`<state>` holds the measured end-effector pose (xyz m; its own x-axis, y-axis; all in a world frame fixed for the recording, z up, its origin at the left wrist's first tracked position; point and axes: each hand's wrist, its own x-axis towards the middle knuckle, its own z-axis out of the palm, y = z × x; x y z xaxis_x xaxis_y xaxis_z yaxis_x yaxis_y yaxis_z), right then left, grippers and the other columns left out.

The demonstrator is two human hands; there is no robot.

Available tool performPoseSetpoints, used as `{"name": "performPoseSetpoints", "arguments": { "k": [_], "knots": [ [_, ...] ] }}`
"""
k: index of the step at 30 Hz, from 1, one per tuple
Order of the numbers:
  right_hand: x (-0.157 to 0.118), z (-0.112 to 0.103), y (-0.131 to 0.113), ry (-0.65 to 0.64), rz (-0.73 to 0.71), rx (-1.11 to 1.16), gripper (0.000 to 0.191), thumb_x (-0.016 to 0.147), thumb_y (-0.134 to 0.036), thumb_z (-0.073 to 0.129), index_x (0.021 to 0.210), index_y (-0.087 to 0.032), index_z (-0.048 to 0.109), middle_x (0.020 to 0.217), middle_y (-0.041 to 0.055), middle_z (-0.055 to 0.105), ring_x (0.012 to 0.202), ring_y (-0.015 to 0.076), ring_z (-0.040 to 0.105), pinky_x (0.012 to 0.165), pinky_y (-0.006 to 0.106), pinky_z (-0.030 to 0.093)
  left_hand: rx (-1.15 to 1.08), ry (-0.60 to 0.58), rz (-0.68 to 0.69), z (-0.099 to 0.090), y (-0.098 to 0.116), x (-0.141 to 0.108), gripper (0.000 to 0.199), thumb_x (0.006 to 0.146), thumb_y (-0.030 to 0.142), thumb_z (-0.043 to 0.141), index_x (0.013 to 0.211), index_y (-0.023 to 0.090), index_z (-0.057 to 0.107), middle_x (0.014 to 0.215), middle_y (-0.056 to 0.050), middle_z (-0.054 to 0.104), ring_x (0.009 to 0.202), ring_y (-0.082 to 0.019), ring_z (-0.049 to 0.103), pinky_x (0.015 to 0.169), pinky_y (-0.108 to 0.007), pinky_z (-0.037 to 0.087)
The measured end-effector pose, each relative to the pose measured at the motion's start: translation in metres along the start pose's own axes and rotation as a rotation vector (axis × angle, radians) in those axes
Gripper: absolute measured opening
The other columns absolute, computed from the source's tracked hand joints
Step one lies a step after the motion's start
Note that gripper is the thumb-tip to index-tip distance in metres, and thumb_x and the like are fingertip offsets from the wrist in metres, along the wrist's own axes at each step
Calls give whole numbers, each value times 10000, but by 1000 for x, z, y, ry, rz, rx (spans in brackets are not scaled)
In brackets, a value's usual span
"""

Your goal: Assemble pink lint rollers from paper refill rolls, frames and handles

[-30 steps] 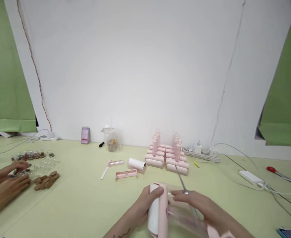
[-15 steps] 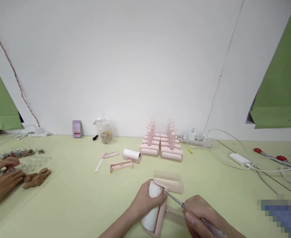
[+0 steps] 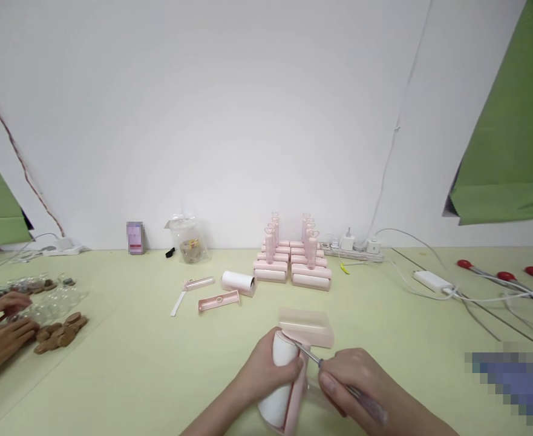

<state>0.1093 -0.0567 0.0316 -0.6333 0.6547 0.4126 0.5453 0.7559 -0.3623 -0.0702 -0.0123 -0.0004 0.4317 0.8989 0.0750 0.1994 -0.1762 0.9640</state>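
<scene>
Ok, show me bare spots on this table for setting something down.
The widest bare patch lies between the brown discs and the left hand. Another lies between the clear cover and the white adapter. It is crowded around the pink rollers, among the cables at right, and by the co-worker's hands.

Readable text: none
Upright screen (image 3: 135, 238), far left: pixelated; unreadable
Bagged cup (image 3: 192, 249), far, left of centre: coloured print, too small to read
Blurred dark object (image 3: 518, 384), near right: pixelated; no legible characters
</scene>
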Motion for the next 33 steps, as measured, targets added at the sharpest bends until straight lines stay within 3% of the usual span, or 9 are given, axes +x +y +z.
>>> {"name": "performPoseSetpoints", "arguments": {
  "k": [4, 7, 10, 13, 15, 18, 23, 25, 33],
  "knots": [
    [-5, 27, 12, 169, -92, -86, 336, 893, -217, 264, 581, -206, 390, 501, -20, 475, 464, 95, 435, 463, 203, 315, 12, 57, -29, 0, -2, 0, 269, 667, 282, 593, 884, 138, 528, 855, -40, 601, 806, -186, 542, 735, -286, 428],
    [-7, 48, 19, 307, -222, -245, 326, 872, -155, 277, 566, -213, 374, 447, -33, 450, 403, 94, 392, 415, 218, 268, -126, 78, -89, 4, -4, 1, 293, 631, 281, 639, 858, 152, 505, 779, -11, 593, 722, -161, 552, 652, -260, 446],
    [-4, 57, 22, 335, -260, -395, 300, 833, -111, 314, 561, -213, 388, 438, -30, 450, 387, 103, 372, 409, 236, 240, -300, 137, -161, 4, -7, 5, 309, 612, 303, 661, 805, 169, 462, 724, 4, 584, 625, -142, 563, 564, -253, 457],
    [-1, 56, 23, 286, -180, -353, 295, 832, -108, 323, 565, -206, 402, 451, -30, 447, 396, 98, 371, 417, 232, 240, -343, 215, -183, -4, -8, 11, 340, 613, 352, 656, 779, 186, 410, 724, -2, 573, 594, -150, 578, 510, -266, 467],
    [0, 51, 24, 205, -121, -261, 303, 848, -127, 310, 568, -205, 396, 454, -41, 421, 396, 92, 346, 419, 229, 237, -212, 254, -148, -12, -6, 13, 301, 643, 348, 617, 776, 197, 393, 658, 28, 539, 528, -135, 555, 472, -253, 449],
    [0, 41, 20, 95, -17, -118, 328, 870, -205, 299, 550, -206, 369, 460, -49, 384, 416, 91, 330, 445, 227, 255, 161, 304, -47, -22, -2, 11, 199, 674, 303, 559, 769, 202, 415, 622, 43, 519, 542, -133, 535, 515, -242, 418],
    [-1, 26, 8, 68, 258, 389, 417, 907, -350, 225, 528, -212, 332, 399, -60, 361, 391, 84, 362, 450, 195, 330, 569, 279, -52, -22, 5, 5, 179, 700, 352, 513, 803, 217, 454, 697, 18, 586, 649, -169, 559, 551, -229, 366],
    [-1, 24, 4, 85, 259, 493, 437, 907, -377, 215, 524, -211, 342, 408, -51, 393, 401, 83, 379, 455, 191, 346, 644, 260, -38, -19, 5, 4, 185, 700, 359, 507, 817, 225, 458, 731, 14, 603, 667, -178, 568, 543, -223, 345],
    [-3, 32, 4, 87, 183, 467, 451, 907, -350, 231, 501, -200, 356, 440, -44, 396, 426, 82, 387, 525, 196, 373, 720, 224, -17, -14, 6, 3, 151, 688, 310, 506, 808, 235, 452, 799, 19, 621, 674, -173, 574, 522, -208, 309]
  ]
}}
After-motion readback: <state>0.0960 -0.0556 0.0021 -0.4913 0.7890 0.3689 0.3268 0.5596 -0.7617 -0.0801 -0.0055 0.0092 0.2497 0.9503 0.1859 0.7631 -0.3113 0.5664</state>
